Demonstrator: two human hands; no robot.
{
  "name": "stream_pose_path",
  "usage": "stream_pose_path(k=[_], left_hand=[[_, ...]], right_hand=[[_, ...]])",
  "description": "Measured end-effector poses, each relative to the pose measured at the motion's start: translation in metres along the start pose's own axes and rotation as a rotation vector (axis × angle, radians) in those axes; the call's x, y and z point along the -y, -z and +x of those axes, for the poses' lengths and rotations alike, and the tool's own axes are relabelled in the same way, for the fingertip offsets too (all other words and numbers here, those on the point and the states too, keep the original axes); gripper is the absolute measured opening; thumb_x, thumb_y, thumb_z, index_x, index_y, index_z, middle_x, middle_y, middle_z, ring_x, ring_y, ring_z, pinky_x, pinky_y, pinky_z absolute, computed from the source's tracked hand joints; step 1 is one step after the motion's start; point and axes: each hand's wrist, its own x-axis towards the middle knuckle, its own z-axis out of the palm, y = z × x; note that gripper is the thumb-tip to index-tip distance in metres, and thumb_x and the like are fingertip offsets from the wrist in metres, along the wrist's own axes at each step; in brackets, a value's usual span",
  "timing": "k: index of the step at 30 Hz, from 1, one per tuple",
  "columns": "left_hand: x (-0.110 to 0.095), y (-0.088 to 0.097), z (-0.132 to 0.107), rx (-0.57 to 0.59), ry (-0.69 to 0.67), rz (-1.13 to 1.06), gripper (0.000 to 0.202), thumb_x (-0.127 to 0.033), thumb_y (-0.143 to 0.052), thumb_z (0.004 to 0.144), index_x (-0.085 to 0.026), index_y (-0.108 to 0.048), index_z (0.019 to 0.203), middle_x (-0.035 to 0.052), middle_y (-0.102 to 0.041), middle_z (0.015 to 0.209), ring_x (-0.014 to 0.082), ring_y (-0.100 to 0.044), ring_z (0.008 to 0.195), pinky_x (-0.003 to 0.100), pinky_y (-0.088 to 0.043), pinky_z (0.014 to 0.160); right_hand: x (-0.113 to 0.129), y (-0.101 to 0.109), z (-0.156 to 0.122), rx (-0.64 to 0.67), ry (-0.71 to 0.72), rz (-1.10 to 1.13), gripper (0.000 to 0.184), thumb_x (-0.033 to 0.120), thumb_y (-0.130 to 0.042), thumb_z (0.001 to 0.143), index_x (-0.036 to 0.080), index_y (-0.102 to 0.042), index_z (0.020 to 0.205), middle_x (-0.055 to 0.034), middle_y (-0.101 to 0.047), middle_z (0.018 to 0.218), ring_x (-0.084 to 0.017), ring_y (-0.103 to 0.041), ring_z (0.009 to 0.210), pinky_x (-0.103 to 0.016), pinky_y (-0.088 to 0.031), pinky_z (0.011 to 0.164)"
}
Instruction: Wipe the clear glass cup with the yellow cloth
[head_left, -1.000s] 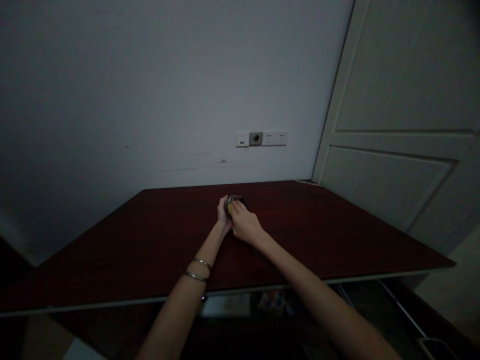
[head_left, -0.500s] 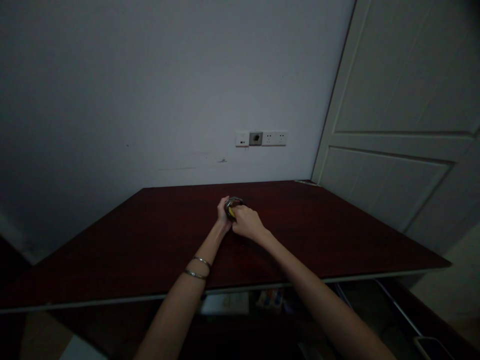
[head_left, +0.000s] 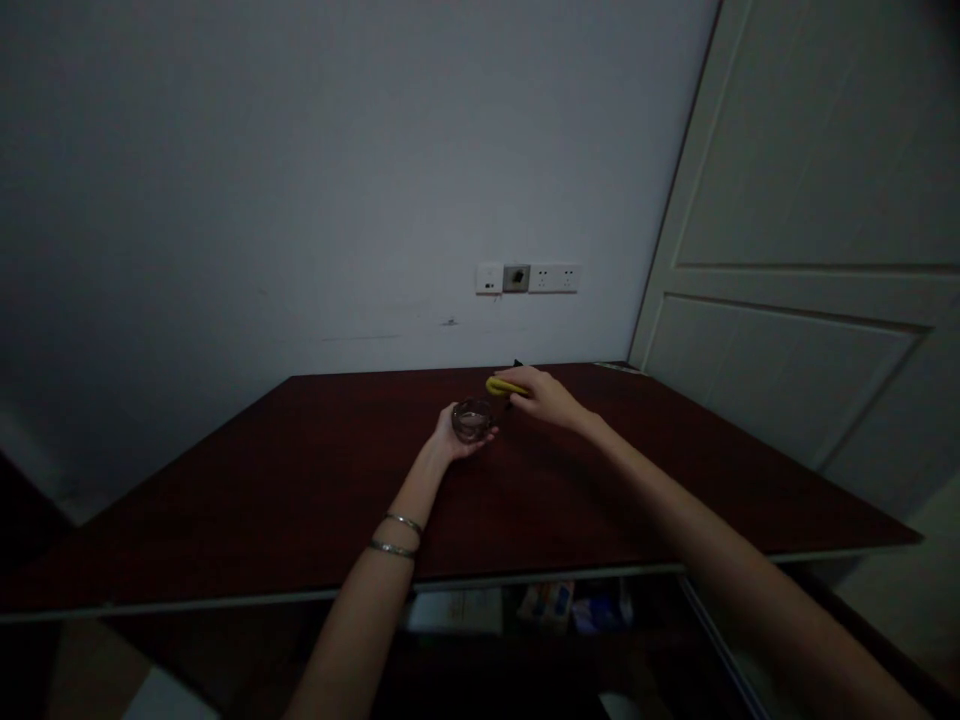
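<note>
My left hand (head_left: 452, 438) is wrapped from the left and below around a small round glass bowl (head_left: 472, 420), brownish and see-through. The bowl is tilted so that its open top faces me. Up and to the right of it, apart from the glass, my right hand (head_left: 547, 396) grips a yellow cloth (head_left: 504, 387) that looks folded, its rounded end sticking out to the left. Small dark bits show above and below the right fingers; what they are I cannot make out. Both hands are over the dark red tabletop (head_left: 300, 470).
Behind the table is a pale wall with a row of sockets (head_left: 555, 278). A white panelled door (head_left: 795, 340) stands at the right. On a shelf under the table edge lie a white flat item (head_left: 456, 610), an orange-and-white packet (head_left: 547, 603) and a blue packet (head_left: 600, 612).
My right hand has drawn the yellow cloth out of the glass bowl, up and to the right. The left hand still holds the bowl, whose inside now shows.
</note>
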Motion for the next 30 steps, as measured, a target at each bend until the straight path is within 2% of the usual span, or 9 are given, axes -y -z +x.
stream_pose_path(k=[3,6,9,15,20,22,25,28,30], left_hand=[[0.0,-0.001,0.001,0.088,0.04,-0.045,0.044,-0.04,-0.035,0.076,-0.006,-0.055,0.097,0.0209,-0.064,0.075,0.0267,-0.063,0.064,0.03,-0.046,0.041],[0.001,-0.003,0.001,0.162,0.131,-0.029,0.045,-0.039,-0.036,0.076,-0.005,-0.055,0.099,0.0217,-0.064,0.076,0.0261,-0.062,0.06,0.028,-0.043,0.036],[0.001,-0.005,-0.001,0.208,0.177,-0.037,0.046,-0.04,-0.038,0.076,-0.005,-0.056,0.099,0.0218,-0.064,0.075,0.0246,-0.061,0.054,0.026,-0.041,0.033],[0.004,-0.01,-0.003,0.215,0.148,-0.023,0.046,-0.043,-0.038,0.077,-0.006,-0.058,0.095,0.0229,-0.064,0.072,0.0267,-0.06,0.051,0.027,-0.037,0.031],[0.008,-0.008,0.002,0.234,0.072,0.047,0.047,-0.045,-0.038,0.078,-0.006,-0.058,0.094,0.0213,-0.065,0.073,0.0295,-0.063,0.059,0.031,-0.043,0.036],[0.009,-0.005,0.004,0.248,0.013,0.04,0.047,-0.045,-0.038,0.078,-0.007,-0.058,0.094,0.0205,-0.065,0.074,0.0302,-0.064,0.063,0.032,-0.045,0.039],[0.007,-0.002,0.005,0.247,-0.007,0.068,0.053,-0.051,-0.036,0.077,-0.006,-0.058,0.094,0.022,-0.064,0.074,0.0297,-0.063,0.059,0.03,-0.042,0.036],[0.006,-0.003,0.005,0.179,-0.015,0.096,0.06,-0.056,-0.033,0.075,-0.005,-0.059,0.094,0.0232,-0.064,0.073,0.0276,-0.062,0.053,0.028,-0.039,0.033],[0.006,-0.005,0.005,0.13,-0.077,0.074,0.057,-0.055,-0.034,0.075,-0.006,-0.059,0.092,0.0212,-0.064,0.072,0.027,-0.062,0.052,0.028,-0.04,0.032]], right_hand=[[0.003,0.005,0.017,0.204,0.235,-0.132,0.044,0.01,-0.049,0.075,0.024,-0.054,0.116,-0.0041,-0.053,0.123,-0.019,-0.041,0.12,-0.038,-0.034,0.097],[0.01,0.003,0.03,0.379,0.403,-0.202,0.041,0.007,-0.051,0.073,0.024,-0.058,0.11,-0.0034,-0.057,0.119,-0.018,-0.038,0.123,-0.036,-0.035,0.097],[0.014,0.001,0.036,0.466,0.456,-0.266,0.034,0.01,-0.053,0.075,0.025,-0.061,0.104,-0.0023,-0.058,0.118,-0.019,-0.038,0.122,-0.036,-0.034,0.095],[0.022,0.006,0.036,0.663,0.522,-0.337,0.026,0.016,-0.052,0.079,0.029,-0.06,0.101,0.0017,-0.055,0.121,-0.016,-0.031,0.126,-0.037,-0.026,0.097],[0.023,0.01,0.034,0.699,0.568,-0.331,0.027,0.014,-0.053,0.078,0.031,-0.061,0.098,0.0031,-0.057,0.119,-0.016,-0.031,0.126,-0.038,-0.022,0.097],[0.022,0.012,0.034,0.713,0.543,-0.352,0.032,0.013,-0.054,0.077,0.034,-0.059,0.1,0.0059,-0.055,0.121,-0.016,-0.029,0.127,-0.039,-0.021,0.098],[0.021,0.015,0.033,0.721,0.473,-0.404,0.039,0.012,-0.049,0.08,0.039,-0.054,0.108,0.0106,-0.049,0.127,-0.017,-0.027,0.126,-0.042,-0.018,0.099],[0.02,0.016,0.03,0.684,0.414,-0.432,0.04,0.014,-0.044,0.083,0.04,-0.051,0.112,0.0104,-0.047,0.128,-0.018,-0.035,0.119,-0.039,-0.022,0.097],[0.02,0.013,0.026,0.641,0.363,-0.439,0.039,0.014,-0.044,0.083,0.039,-0.052,0.112,0.0081,-0.048,0.128,-0.018,-0.04,0.112,-0.035,-0.029,0.093]])
